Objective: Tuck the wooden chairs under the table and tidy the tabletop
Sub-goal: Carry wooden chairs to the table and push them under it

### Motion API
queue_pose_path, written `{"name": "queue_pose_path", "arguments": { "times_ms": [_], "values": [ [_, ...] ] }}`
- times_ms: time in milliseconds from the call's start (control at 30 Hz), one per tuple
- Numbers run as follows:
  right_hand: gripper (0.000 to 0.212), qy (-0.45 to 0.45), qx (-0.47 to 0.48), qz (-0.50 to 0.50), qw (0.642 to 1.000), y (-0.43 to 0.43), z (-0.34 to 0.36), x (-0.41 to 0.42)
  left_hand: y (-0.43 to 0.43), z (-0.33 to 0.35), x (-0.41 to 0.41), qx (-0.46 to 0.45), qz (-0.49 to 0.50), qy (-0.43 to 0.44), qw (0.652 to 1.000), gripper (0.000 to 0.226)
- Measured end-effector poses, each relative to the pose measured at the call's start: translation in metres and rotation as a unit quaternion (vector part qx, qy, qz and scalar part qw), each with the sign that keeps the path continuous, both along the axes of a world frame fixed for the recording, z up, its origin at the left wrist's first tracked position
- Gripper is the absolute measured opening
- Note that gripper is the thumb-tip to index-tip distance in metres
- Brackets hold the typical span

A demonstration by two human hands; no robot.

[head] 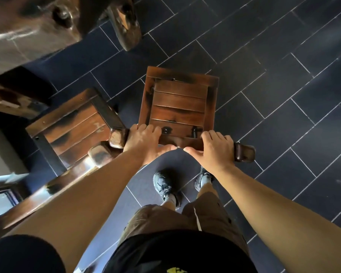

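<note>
Behind the wooden chair [177, 107], out on the tiles [264, 115] short of the worktop [28, 36]: could scrape the second chair [73, 127] close on the left, or catch the worktop leg [124, 22] ahead, if shoved askew. Grips its top rail [244, 152] with left hand [144, 140] and right hand [217, 148], fingers [211, 135] curled over toward the seat [179, 91], thumbs [165, 148] nearly touching.

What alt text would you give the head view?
Seen from above, a person's left hand and right hand grip the top rail of a wooden chair standing on dark floor tiles. A second wooden chair stands beside it on the left, and a dark wooden table fills the upper left corner.
</note>
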State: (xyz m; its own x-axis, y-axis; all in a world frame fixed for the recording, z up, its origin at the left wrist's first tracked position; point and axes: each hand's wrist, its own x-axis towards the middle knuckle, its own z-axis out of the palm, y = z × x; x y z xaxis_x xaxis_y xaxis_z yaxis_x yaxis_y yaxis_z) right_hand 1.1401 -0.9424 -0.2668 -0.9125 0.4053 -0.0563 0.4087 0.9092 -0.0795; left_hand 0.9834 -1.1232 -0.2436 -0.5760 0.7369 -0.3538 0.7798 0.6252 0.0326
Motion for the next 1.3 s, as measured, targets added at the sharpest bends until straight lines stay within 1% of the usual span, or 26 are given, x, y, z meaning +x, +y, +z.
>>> {"name": "queue_pose_path", "arguments": {
  "times_ms": [200, 567, 800, 933, 1100, 1300],
  "values": [
    [0.069, 0.027, -0.008, 0.003, 1.0, 0.002, -0.002, -0.002, -0.002, -0.004, 0.002, 0.018, 0.019, 0.001, 1.0, 0.089],
    [0.071, 0.062, -0.001, 0.024, 0.998, 0.012, -0.005, -0.008, 0.0, -0.007, 0.003, 0.023, 0.054, -0.01, 0.998, 0.09],
    [0.074, 0.065, 0.0, 0.084, 0.994, 0.044, -0.006, -0.03, 0.015, -0.006, 0.004, 0.022, 0.122, -0.028, 0.992, 0.081],
    [0.071, 0.071, 0.002, 0.115, 0.991, 0.063, -0.005, -0.049, 0.026, -0.002, 0.002, 0.013, 0.165, -0.036, 0.985, 0.074],
    [0.071, 0.072, -0.002, 0.161, 0.984, 0.084, -0.006, -0.072, 0.038, -0.001, 0.001, 0.022, 0.213, -0.025, 0.976, 0.071],
    [0.073, 0.064, -0.01, 0.214, 0.975, 0.105, -0.007, -0.104, 0.051, 0.001, -0.003, 0.036, 0.281, -0.042, 0.958, 0.07]
  ]
}}
